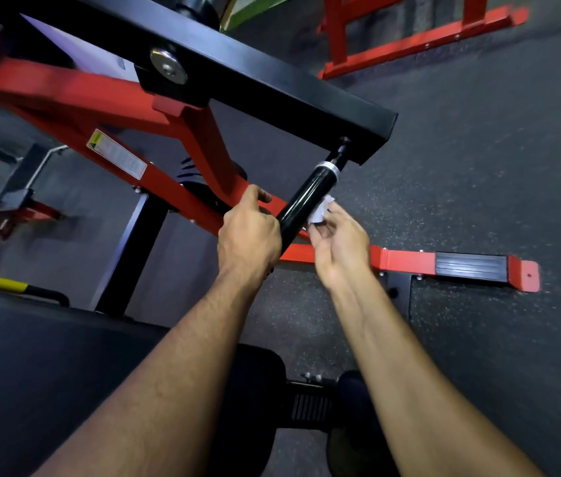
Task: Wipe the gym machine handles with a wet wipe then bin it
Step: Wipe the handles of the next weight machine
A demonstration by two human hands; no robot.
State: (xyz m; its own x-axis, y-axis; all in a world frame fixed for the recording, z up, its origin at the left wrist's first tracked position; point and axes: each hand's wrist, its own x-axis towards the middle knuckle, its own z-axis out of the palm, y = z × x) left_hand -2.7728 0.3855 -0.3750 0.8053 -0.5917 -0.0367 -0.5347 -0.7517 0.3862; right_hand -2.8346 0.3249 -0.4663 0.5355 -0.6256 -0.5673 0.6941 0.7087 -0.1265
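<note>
A glossy black handle (pixel 308 194) hangs at a slant from the end of the machine's black arm (pixel 272 80). My left hand (pixel 248 232) grips the handle's lower part, fingers curled round it. My right hand (pixel 339 242) pinches a small crumpled white wet wipe (pixel 320 211) and holds it against the right side of the handle, just above my left hand. The handle's lowest end is hidden behind my left hand.
The machine's red frame (pixel 117 132) runs from upper left down to a red floor foot (pixel 461 266) with a black tread. Another red frame (pixel 409 36) stands at the top right. A black padded seat (pixel 48 356) lies at the lower left, on dark speckled rubber floor (pixel 478 149).
</note>
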